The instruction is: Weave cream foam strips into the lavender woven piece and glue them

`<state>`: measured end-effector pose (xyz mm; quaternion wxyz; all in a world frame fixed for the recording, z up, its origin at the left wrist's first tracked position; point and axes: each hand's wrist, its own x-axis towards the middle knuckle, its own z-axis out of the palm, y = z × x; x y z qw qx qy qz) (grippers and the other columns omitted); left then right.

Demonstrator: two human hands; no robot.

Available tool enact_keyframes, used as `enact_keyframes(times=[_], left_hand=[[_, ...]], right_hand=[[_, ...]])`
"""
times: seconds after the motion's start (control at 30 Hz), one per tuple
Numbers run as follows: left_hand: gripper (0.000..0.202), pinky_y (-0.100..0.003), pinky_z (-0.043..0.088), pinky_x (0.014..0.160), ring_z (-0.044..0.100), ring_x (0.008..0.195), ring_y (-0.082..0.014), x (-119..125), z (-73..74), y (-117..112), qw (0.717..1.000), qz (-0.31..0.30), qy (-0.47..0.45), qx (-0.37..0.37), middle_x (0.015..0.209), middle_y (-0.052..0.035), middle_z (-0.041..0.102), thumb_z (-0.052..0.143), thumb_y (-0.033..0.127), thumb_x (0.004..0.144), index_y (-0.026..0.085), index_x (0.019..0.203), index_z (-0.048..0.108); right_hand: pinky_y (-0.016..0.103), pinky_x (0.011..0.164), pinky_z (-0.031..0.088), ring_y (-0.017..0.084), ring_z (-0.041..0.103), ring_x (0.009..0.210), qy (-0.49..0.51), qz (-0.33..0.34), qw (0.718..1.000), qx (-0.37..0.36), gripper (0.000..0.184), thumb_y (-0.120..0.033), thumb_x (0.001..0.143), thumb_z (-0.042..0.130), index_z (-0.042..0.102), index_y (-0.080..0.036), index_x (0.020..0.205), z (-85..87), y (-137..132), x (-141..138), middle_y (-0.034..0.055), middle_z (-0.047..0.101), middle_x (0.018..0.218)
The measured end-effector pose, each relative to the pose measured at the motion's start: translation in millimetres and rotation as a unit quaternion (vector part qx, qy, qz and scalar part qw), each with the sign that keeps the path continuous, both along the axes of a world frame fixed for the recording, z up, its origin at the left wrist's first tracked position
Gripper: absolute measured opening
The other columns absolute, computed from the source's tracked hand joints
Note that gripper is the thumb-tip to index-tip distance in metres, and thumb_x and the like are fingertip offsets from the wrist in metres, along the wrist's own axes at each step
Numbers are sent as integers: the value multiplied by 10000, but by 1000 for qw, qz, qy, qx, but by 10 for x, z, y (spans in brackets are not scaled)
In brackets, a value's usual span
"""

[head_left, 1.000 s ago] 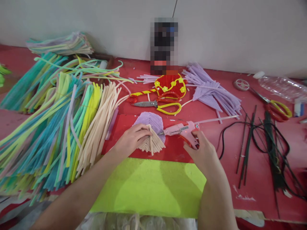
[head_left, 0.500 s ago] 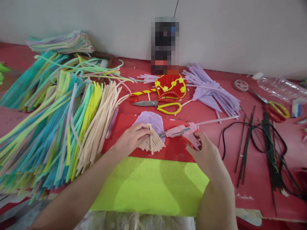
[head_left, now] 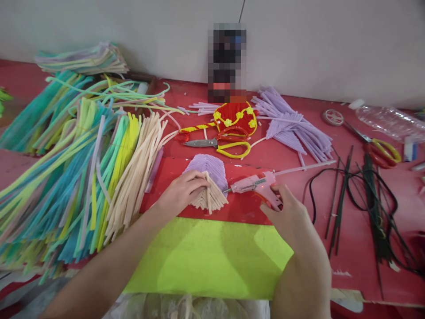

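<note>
Head view. Holding glue gun (head_left: 254, 184) with right hand (head_left: 290, 215), in clamped grip. Pinching beige strip fan (head_left: 215, 199) in left hand (head_left: 182, 190), just left of glue gun, with lilac ribbed piece (head_left: 210, 165) adjoining. Noting on bench (head_left: 272, 155): scissors (head_left: 215, 143) beyond and left of glue gun.
</note>
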<state>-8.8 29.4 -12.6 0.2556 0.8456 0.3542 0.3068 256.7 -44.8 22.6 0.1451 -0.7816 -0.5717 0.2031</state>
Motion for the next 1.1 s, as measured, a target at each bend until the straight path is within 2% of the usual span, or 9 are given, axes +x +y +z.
enact_keyframes(times=[0.6,0.83,1.1], left_hand=[[174,-268,551,844,649,902,-126,-5,-8,10,1000,-5,2,19,964,-38,639,481,213,950,184,936,653],[162,-256,547,847,651,893,-122,-5,7,9,1000,-6,-3,6,961,-31,640,497,197,940,190,926,658],[187,-277,552,847,659,914,-137,-10,3,9,1000,-2,10,9,967,-46,636,478,218,951,181,932,660]], right_hand=[[319,604,402,206,585,676,-10,-17,1000,-20,274,-378,723,563,536,-247,962,25,-29,64,43,638,817],[323,626,405,198,576,670,3,-21,999,-26,265,-363,726,560,520,-245,960,50,-12,53,44,631,851],[304,616,397,180,557,633,14,-11,1000,-11,236,-348,746,547,520,-244,957,47,-12,5,18,604,768]])
